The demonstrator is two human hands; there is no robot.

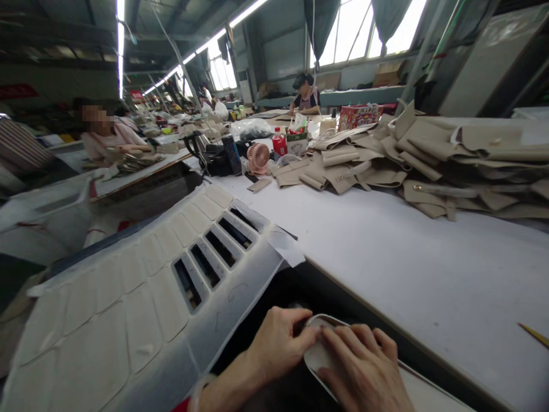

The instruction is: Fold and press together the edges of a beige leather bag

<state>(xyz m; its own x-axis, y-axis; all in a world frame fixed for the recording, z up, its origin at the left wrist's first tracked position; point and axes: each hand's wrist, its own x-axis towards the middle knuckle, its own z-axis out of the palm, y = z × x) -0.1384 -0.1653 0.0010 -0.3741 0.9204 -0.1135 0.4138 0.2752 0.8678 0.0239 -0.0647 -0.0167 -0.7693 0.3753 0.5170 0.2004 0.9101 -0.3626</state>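
Low in the head view, a pale beige leather-like panel point(316, 357) with a rounded end and a thin raised edge is in both hands. My left hand point(278, 339) pinches that rounded end between thumb and fingers. Across the top of the panel, my right hand point(362, 366) presses with bent fingers, its thumb lying nearer to me. The rest of the panel runs out to the lower right under the right hand. Both hands are over the dark gap beside the white tabletop point(412, 257).
Flat beige pieces point(94, 337) lie in rows on a slotted white plastic board point(253, 274) at left. A heap of beige leather-like parts point(369, 151) covers the table's far side. A pink fan point(258, 157) and red bottle point(279, 142) stand nearby. Other people sit farther off.
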